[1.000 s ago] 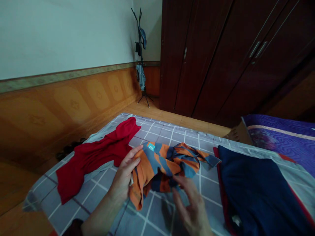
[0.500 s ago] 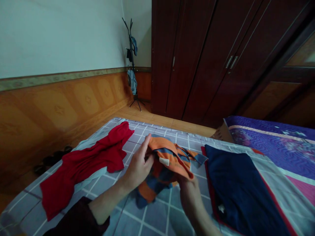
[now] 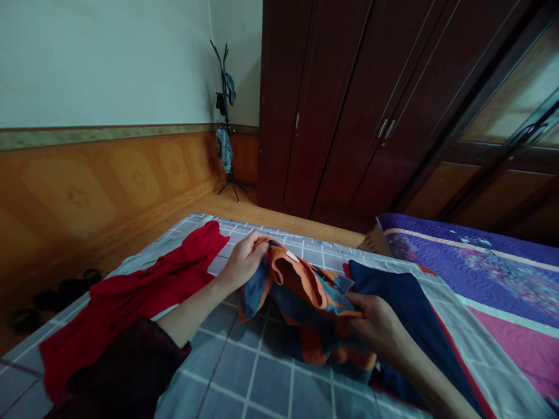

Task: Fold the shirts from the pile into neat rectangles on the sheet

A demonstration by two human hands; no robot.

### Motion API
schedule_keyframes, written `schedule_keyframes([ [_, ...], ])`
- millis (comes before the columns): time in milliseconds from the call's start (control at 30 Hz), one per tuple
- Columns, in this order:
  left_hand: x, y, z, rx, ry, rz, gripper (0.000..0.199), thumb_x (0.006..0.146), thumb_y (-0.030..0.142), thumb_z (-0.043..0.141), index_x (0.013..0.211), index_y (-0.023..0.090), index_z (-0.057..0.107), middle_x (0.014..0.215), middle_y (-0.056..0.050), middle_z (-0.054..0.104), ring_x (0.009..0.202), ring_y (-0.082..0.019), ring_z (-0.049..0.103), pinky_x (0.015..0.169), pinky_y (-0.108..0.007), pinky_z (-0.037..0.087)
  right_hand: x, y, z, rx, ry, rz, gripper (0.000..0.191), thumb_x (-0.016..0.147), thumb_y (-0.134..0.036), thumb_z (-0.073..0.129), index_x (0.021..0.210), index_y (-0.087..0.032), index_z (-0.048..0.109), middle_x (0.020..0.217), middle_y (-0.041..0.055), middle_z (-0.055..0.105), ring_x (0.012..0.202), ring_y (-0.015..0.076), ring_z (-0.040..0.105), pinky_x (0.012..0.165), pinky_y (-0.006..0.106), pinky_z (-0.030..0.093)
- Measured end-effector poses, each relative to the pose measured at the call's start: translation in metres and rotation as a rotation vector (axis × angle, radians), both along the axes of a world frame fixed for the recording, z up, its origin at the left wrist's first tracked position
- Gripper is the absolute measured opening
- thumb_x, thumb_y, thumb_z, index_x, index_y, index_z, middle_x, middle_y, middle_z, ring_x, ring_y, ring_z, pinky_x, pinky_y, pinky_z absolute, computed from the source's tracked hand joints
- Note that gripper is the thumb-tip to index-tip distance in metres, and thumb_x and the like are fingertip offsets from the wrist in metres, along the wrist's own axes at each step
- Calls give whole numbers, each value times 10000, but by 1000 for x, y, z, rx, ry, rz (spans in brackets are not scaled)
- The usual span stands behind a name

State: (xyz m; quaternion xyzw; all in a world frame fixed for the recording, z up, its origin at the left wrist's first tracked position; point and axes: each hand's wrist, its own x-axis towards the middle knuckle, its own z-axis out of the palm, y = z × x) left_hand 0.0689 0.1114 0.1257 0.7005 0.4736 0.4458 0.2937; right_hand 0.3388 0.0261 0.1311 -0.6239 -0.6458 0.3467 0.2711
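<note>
An orange and blue striped shirt (image 3: 305,308) hangs between my two hands, low over the grey checked sheet (image 3: 227,361). Its orange collar shows on top with a small pale label. My left hand (image 3: 244,259) pinches the shirt at the left of the collar. On the other side my right hand (image 3: 378,320) grips it near the shoulder. To the left lies a crumpled red garment (image 3: 152,297), partly covered by my dark sleeve. Folded dark blue clothing (image 3: 393,288) with red beneath it lies at right, partly behind my right hand and forearm.
Beyond the bed stands a dark red wardrobe (image 3: 323,110), with a black coat rack (image 3: 227,116) in the corner. A purple floral bed cover (image 3: 471,250) spreads at the right. Dark shoes (image 3: 61,294) sit on the floor at left.
My hands have moved apart, the right one outward to the right, and the shirt is stretched wider between them. The camera view has shifted slightly right.
</note>
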Motion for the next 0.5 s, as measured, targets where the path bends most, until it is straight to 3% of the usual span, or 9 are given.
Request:
schedule_keyframes([
  [100,4,-2,0,-44,323,-84,435,817,587,484,1003,202,562,773,2,621,749,-197,608,672,-284,442,11,1,5,-8,136,-77,127,608,-294,609,568,-174,603,551,-13,599,541,141,544,472,211,375],
  [200,9,-15,-14,-8,593,-188,952,607,708,641,1359,203,348,1062,-92,636,956,-303,616,799,-397,464,14,-2,15,-13,309,-198,149,603,-314,608,603,-165,599,568,-3,618,530,139,545,482,220,398],
  [300,21,-35,-50,146,686,-327,1269,510,641,752,1471,202,48,1440,-211,336,1278,-395,385,974,-507,378,7,-6,22,-2,371,-293,180,617,-347,628,617,-169,597,557,-8,617,494,124,531,448,208,380],
  [400,31,-49,-92,312,700,-312,1222,575,409,792,1467,207,-19,1523,-230,100,1382,-408,157,1050,-561,277,-1,-11,27,8,394,-324,175,628,-353,630,607,-185,585,528,-22,599,462,119,525,424,203,377],
  [500,30,-48,-116,436,664,-140,1000,678,134,643,1461,206,26,1517,-215,135,1387,-376,170,1053,-555,289,-1,-16,33,5,413,-336,144,610,-325,631,614,-191,577,498,-31,581,446,131,533,428,215,405],
])
